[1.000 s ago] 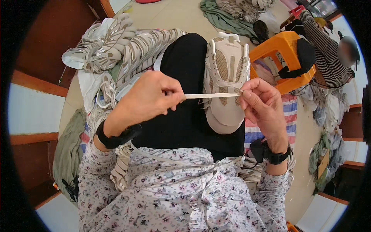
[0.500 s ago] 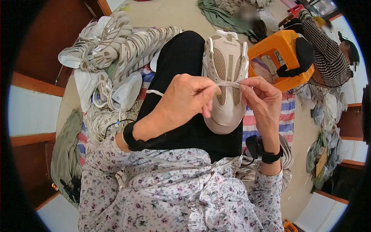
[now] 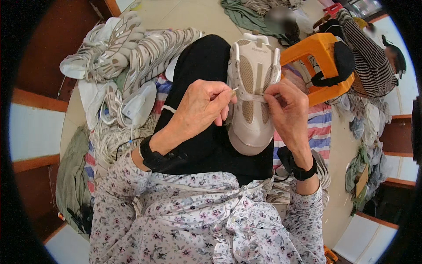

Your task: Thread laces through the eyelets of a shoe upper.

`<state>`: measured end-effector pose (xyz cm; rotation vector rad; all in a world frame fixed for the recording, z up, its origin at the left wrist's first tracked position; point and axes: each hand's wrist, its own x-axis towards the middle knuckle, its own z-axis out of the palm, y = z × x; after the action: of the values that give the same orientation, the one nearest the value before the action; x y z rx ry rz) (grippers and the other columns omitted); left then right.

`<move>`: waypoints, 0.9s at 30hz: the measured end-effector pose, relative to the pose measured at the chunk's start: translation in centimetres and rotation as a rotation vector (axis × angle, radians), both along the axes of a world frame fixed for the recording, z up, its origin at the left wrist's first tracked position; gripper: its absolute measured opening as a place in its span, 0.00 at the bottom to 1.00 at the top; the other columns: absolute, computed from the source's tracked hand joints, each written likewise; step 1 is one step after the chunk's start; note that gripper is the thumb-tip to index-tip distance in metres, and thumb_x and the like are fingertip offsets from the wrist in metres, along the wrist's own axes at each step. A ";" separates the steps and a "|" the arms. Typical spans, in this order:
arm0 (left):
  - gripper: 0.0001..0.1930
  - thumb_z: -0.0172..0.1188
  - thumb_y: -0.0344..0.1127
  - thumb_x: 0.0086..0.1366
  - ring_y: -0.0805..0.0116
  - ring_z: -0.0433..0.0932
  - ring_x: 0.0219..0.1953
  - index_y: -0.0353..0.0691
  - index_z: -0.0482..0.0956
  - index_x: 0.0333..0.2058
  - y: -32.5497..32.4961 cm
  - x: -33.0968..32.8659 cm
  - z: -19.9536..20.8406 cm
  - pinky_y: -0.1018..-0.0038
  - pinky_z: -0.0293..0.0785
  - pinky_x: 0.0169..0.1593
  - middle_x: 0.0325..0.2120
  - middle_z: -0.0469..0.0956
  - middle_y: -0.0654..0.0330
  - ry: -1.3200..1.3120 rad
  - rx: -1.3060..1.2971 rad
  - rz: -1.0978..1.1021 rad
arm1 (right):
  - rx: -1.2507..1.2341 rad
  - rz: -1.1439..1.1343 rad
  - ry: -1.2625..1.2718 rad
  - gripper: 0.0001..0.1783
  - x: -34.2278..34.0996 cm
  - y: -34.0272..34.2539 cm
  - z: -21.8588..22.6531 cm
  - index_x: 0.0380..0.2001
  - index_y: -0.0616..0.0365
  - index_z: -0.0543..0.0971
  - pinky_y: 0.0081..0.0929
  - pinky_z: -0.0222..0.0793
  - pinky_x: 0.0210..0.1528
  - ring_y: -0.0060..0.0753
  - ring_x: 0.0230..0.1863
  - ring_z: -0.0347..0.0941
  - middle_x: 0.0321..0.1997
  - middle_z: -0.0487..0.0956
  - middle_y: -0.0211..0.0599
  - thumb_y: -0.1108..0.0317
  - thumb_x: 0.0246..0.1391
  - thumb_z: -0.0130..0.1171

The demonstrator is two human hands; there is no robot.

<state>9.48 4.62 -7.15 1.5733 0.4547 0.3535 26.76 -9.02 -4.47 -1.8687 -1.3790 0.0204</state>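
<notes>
A beige shoe upper (image 3: 251,134) with tan mesh panels rests on my black-clad thigh, its toe towards me. One pale shoelace (image 3: 253,98) crosses it at the lowest part of the lacing gap. My left hand (image 3: 205,102) is closed beside the shoe's left edge, a short white lace tip poking out between thumb and forefinger. On the opposite edge, my right hand (image 3: 288,108) pinches thumb and forefinger together at the lace's other end, most of it hidden by the fingers.
To the left lie stacked rows of similar shoe uppers (image 3: 151,59) and a heap of pale laces (image 3: 115,143). An orange stool (image 3: 323,44) stands at the far right, near a person in a striped sleeve (image 3: 367,57). Striped sheeting (image 3: 317,130) covers the floor beside my legs.
My hands have moved apart from over the shoe's middle to its two edges. The lace, stretched between my fingers before, now lies down across the upper.
</notes>
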 end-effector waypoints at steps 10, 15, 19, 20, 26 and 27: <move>0.14 0.52 0.35 0.70 0.81 0.69 0.14 0.33 0.81 0.30 0.2 -0.9 -0.8 0.84 0.61 0.18 0.15 0.74 0.65 0.097 0.017 0.085 | 0.079 0.166 0.073 0.03 -0.4 1.9 -3.7 0.25 0.62 0.77 0.39 0.68 0.33 0.50 0.32 0.73 0.28 0.74 0.44 0.77 0.44 0.61; 0.15 0.52 0.37 0.71 0.83 0.69 0.14 0.34 0.82 0.31 0.1 -0.4 -1.3 0.86 0.61 0.19 0.15 0.74 0.66 0.045 0.041 0.068 | -0.033 0.081 -0.078 0.04 -0.6 0.2 -2.2 0.26 0.67 0.74 0.46 0.68 0.36 0.59 0.36 0.72 0.32 0.72 0.52 0.82 0.43 0.57; 0.15 0.54 0.38 0.71 0.83 0.70 0.16 0.33 0.82 0.32 0.4 -0.1 -1.7 0.86 0.63 0.20 0.17 0.75 0.66 -0.012 -0.013 0.066 | -0.016 0.089 -0.123 0.13 -0.9 1.3 -2.4 0.33 0.66 0.68 0.48 0.68 0.37 0.63 0.39 0.72 0.34 0.72 0.54 0.84 0.40 0.56; 0.15 0.54 0.37 0.71 0.82 0.70 0.17 0.32 0.83 0.32 0.5 -0.2 -1.6 0.86 0.65 0.21 0.17 0.75 0.65 -0.017 -0.032 0.074 | -0.012 0.117 -0.136 0.16 -1.2 1.6 -2.2 0.35 0.65 0.67 0.49 0.68 0.38 0.64 0.39 0.72 0.34 0.72 0.53 0.85 0.39 0.56; 0.14 0.55 0.39 0.71 0.83 0.69 0.16 0.33 0.81 0.34 1.3 -0.8 -1.8 0.86 0.63 0.20 0.18 0.74 0.66 -0.090 -0.188 0.105 | -0.029 0.195 -0.279 0.18 -1.0 1.9 -1.7 0.37 0.64 0.69 0.48 0.70 0.34 0.61 0.36 0.75 0.36 0.73 0.49 0.81 0.39 0.59; 0.14 0.55 0.39 0.71 0.83 0.69 0.16 0.33 0.81 0.34 1.4 -0.9 -1.9 0.86 0.63 0.20 0.18 0.74 0.66 -0.093 -0.182 0.101 | -0.023 0.191 -0.282 0.18 -1.2 1.8 -1.4 0.37 0.64 0.69 0.48 0.70 0.34 0.61 0.36 0.75 0.36 0.73 0.49 0.81 0.39 0.59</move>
<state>8.54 6.01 -9.01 1.3545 0.4818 0.4480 25.51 -7.22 -5.85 -1.8025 -1.7535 -0.1360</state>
